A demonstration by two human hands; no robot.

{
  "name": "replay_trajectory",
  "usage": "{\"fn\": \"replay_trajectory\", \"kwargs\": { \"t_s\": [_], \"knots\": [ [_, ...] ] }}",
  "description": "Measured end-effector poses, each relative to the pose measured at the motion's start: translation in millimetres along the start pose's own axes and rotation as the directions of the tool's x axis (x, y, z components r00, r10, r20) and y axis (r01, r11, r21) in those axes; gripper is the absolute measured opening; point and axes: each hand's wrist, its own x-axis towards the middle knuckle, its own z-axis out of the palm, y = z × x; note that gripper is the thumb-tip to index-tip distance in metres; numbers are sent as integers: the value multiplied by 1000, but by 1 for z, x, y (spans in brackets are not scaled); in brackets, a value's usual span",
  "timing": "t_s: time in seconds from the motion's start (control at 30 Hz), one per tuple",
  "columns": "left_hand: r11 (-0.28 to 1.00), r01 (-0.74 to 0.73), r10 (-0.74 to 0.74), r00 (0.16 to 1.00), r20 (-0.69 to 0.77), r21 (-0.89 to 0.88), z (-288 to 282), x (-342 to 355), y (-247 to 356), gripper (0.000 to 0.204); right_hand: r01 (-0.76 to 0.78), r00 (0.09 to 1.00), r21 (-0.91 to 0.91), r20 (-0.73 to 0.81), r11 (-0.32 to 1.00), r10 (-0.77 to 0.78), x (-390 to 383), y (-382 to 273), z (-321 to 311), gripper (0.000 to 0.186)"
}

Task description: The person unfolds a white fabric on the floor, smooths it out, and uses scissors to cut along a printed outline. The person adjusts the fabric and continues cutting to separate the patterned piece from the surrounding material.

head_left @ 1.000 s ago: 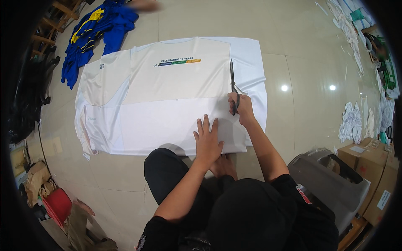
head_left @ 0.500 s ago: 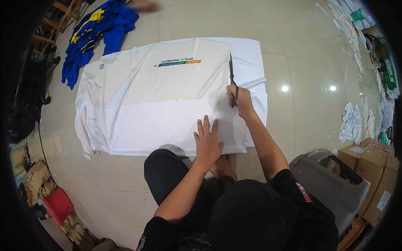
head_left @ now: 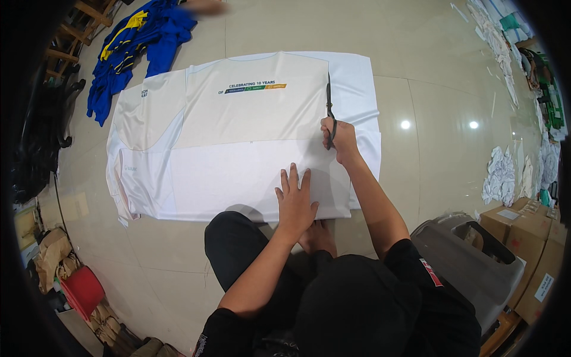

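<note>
A wide sheet of printed fabric (head_left: 208, 119), cream in its upper part and white below, lies on the tiled floor with shirt-shaped outlines and a coloured print. My right hand (head_left: 340, 138) grips a pair of dark scissors (head_left: 329, 106), their blades pointing away along the right edge of the cream panel. White fabric (head_left: 352, 83) lies to the right of the blades. My left hand (head_left: 295, 199) rests flat on the lower white part, fingers spread, holding nothing. My bare foot (head_left: 320, 238) shows at the near edge of the fabric.
Blue and yellow garments (head_left: 157, 38) lie in a heap at the far left. A grey plastic stool (head_left: 464, 262) stands to my right beside cardboard boxes (head_left: 511, 229). White fabric scraps (head_left: 498, 175) line the right side. A red item (head_left: 82, 291) sits at lower left.
My right hand and the scissors have shifted very slightly away from me along the panel's edge, and the fabric's far right edge has shifted a little. My left hand stays in place.
</note>
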Motion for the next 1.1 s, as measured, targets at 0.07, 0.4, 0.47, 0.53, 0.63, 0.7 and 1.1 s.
{"fn": "replay_trajectory", "kwargs": {
  "t_s": [0.07,0.4,0.47,0.53,0.63,0.7,1.1],
  "knots": [
    [1000,2,-2,1000,2,1,-1,0,0,90,5,1000,-3,-5,1000,-5,0,1,1,30],
    [1000,-8,8,1000,-9,-3,-2,-1,0,88,20,1000,-5,-15,1000,-20,0,3,4,28],
    [1000,-7,7,1000,-9,-5,-2,-1,0,88,10,1000,-13,-25,1000,-10,0,3,4,27],
    [1000,-9,9,1000,-13,-6,-1,0,0,88,9,999,-20,-30,1000,-10,0,3,5,27],
    [1000,-14,14,1000,-21,-7,0,-1,0,88,21,999,-22,-26,1000,-21,1,4,5,27],
    [1000,-17,17,1000,-22,-8,0,-1,0,88,27,999,-17,-17,1000,-27,2,6,4,27],
    [1000,-9,9,1000,-16,1,0,0,-1,89,-10,999,0,-37,1000,10,7,-5,12,23]
  ]
}}
